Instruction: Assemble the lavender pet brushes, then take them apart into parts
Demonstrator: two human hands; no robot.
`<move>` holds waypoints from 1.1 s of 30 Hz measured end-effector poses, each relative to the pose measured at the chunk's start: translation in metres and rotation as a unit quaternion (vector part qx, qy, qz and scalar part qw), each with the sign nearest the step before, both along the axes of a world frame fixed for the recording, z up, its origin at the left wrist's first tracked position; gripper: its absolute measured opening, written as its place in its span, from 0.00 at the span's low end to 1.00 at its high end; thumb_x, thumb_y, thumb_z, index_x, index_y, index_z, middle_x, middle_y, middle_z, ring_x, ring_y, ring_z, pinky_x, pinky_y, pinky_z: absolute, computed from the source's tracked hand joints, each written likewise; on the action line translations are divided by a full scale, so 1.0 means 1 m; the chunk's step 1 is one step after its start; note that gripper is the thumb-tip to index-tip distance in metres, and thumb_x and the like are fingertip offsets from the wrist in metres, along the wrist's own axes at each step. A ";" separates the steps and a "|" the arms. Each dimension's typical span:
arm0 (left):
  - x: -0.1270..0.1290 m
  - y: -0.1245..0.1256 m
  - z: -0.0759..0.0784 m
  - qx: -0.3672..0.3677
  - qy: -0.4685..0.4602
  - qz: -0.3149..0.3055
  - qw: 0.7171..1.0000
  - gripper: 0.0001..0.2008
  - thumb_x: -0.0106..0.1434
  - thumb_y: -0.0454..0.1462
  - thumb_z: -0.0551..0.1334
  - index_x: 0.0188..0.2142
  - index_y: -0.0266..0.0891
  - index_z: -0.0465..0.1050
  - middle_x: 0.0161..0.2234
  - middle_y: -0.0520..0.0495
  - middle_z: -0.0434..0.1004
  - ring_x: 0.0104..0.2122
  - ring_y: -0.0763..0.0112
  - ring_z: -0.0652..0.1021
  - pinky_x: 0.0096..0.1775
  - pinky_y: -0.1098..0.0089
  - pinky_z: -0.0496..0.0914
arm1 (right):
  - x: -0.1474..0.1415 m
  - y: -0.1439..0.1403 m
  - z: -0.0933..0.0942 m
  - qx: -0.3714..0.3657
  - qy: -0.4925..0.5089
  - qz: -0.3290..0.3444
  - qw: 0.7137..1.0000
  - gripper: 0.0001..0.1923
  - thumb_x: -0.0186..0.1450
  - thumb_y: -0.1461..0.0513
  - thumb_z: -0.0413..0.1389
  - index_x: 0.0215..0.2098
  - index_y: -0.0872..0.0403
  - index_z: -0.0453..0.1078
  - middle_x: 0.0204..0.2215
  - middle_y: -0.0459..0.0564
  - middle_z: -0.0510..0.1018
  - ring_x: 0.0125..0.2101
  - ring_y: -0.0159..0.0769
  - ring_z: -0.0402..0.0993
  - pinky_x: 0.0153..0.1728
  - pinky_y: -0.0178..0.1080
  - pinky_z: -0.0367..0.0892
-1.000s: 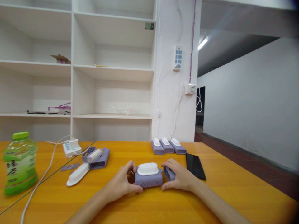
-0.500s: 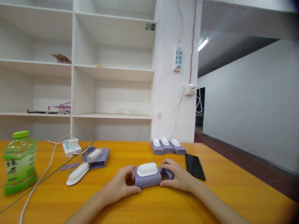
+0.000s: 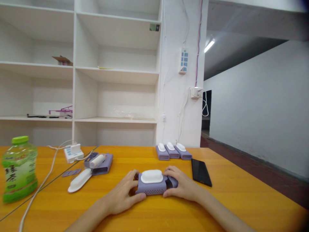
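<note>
In front of me on the table lies a purple plastic box-like holder [image 3: 152, 188] with dotted perforations along its front side and a white rounded oblong piece [image 3: 152, 176] on top. My left hand [image 3: 122, 194] closes around its left end, thumb at the front lower corner and fingers behind. At the opposite end, my right hand [image 3: 184, 185] grips a purple curved end piece [image 3: 173, 182], which sits against the holder's right opening. Whether that piece is partly inside the opening, I cannot tell.
Three similar purple holders [image 3: 173, 154] with white tops stand at the back, near a black phone [image 3: 201, 172]. Loose purple parts [image 3: 105, 165] and a long white piece [image 3: 80, 181] lie left. Further left are a power strip [image 3: 73, 154], a white cable [image 3: 45, 180] and a green bottle [image 3: 20, 170].
The purple holder has turned slightly to sit more level. My right hand and the end piece have shifted a little to the left, while my left hand keeps its place at the left end.
</note>
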State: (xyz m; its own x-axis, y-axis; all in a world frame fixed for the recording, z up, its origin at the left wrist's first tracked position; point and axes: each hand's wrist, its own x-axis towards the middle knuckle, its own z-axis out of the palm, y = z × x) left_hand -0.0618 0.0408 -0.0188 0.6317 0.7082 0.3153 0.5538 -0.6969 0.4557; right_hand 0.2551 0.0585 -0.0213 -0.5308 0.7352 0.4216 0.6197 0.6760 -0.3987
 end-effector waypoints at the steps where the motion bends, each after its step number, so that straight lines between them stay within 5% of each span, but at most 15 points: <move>1: 0.001 -0.001 0.000 0.001 -0.002 0.003 1.000 0.19 0.67 0.53 0.61 0.50 0.47 0.78 0.57 0.44 0.68 0.56 0.54 0.71 0.61 0.59 0.63 | -0.001 -0.001 -0.001 0.001 0.001 0.001 1.000 0.34 0.52 0.41 0.70 0.51 0.48 0.73 0.49 0.51 0.73 0.50 0.47 0.69 0.54 0.44 0.64; 10: 0.008 0.010 -0.014 -0.062 -0.155 0.075 0.983 0.17 0.64 0.52 0.65 0.43 0.46 0.84 0.66 0.45 0.65 0.67 0.47 0.61 0.68 0.49 0.52 | -0.003 0.006 -0.007 -0.007 0.045 -0.034 0.998 0.33 0.53 0.43 0.70 0.51 0.49 0.74 0.48 0.52 0.74 0.49 0.48 0.69 0.54 0.47 0.63; 15: 0.004 0.011 -0.023 -0.026 -0.200 0.047 0.978 0.21 0.64 0.50 0.67 0.55 0.51 0.76 0.71 0.47 0.56 0.70 0.50 0.56 0.68 0.45 0.48 | 0.004 0.010 -0.007 -0.035 0.091 -0.027 0.995 0.33 0.54 0.44 0.69 0.52 0.50 0.74 0.49 0.53 0.75 0.51 0.49 0.70 0.56 0.48 0.63; 18: 0.003 0.005 -0.021 0.019 -0.189 0.014 0.982 0.22 0.67 0.48 0.64 0.60 0.54 0.70 0.72 0.48 0.51 0.70 0.52 0.55 0.68 0.46 0.50 | 0.009 0.014 -0.005 -0.074 0.120 -0.003 0.990 0.33 0.58 0.43 0.65 0.55 0.51 0.72 0.50 0.53 0.76 0.51 0.49 0.72 0.55 0.47 0.65; 23: 0.004 -0.003 -0.006 0.023 -0.099 -0.004 0.995 0.21 0.67 0.46 0.65 0.59 0.53 0.72 0.72 0.47 0.49 0.70 0.50 0.55 0.68 0.51 0.53 | 0.012 0.018 -0.001 -0.127 0.127 0.051 0.982 0.25 0.63 0.42 0.60 0.44 0.52 0.79 0.41 0.50 0.79 0.43 0.45 0.76 0.46 0.41 0.70; 28: 0.005 -0.005 -0.002 -0.016 -0.053 0.001 0.998 0.14 0.65 0.46 0.66 0.50 0.51 0.79 0.68 0.45 0.60 0.65 0.50 0.65 0.66 0.53 0.58 | 0.006 0.016 -0.003 -0.120 0.130 0.057 0.982 0.25 0.57 0.43 0.67 0.43 0.51 0.79 0.45 0.49 0.77 0.48 0.45 0.73 0.53 0.42 0.65; 33: 0.006 -0.003 -0.006 -0.013 -0.068 -0.001 0.998 0.13 0.63 0.49 0.68 0.40 0.45 0.81 0.65 0.44 0.63 0.63 0.48 0.67 0.64 0.55 0.60 | 0.007 0.016 -0.006 -0.107 0.109 0.047 0.987 0.36 0.43 0.45 0.75 0.47 0.49 0.78 0.46 0.49 0.75 0.49 0.46 0.72 0.55 0.44 0.64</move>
State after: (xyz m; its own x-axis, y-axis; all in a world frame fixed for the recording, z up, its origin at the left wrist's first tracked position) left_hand -0.0561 0.0377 -0.0251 0.5852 0.7165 0.3797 0.4845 -0.6845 0.5447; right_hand 0.2621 0.0746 -0.0278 -0.5151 0.7712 0.3740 0.4420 0.6128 -0.6551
